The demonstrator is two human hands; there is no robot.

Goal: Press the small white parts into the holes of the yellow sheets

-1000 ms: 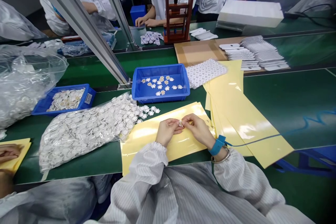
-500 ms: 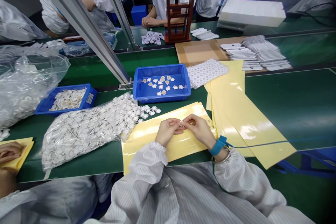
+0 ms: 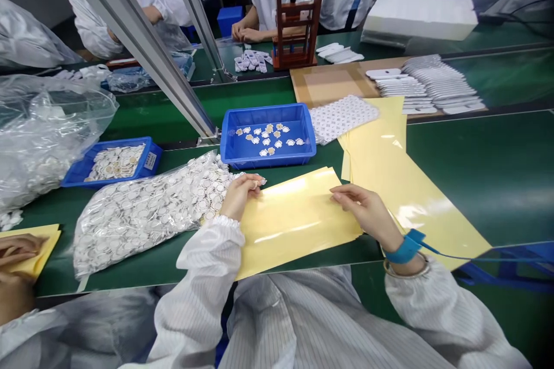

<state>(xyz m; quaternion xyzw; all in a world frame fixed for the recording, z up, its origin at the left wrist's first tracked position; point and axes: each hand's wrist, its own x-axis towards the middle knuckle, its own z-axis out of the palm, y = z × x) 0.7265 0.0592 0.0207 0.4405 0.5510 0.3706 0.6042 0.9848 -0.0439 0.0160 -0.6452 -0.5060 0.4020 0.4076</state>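
Note:
My left hand is over the loose small white round pieces beside the plastic bag. Its fingers are closed, with a small white round piece at the tips. Above the right part of the glossy yellow sheets is my right hand, its thumb and fingers pinched together; whatever may be between them is too small to make out. A blue wrist strap with a cord is on the right wrist. Just left of my left hand lies the clear bag of white round pieces.
A blue tray with scattered white and tan pieces stands ahead, beside a patterned white sheet. Further left is another blue tray. More yellow sheets lie right. A metal post slants across; co-workers sit opposite and at left.
My hands were together over the middle of the yellow sheets, with a small white piece between the fingers. They have separated: the left to the loose pieces, the right toward the sheets' right edge.

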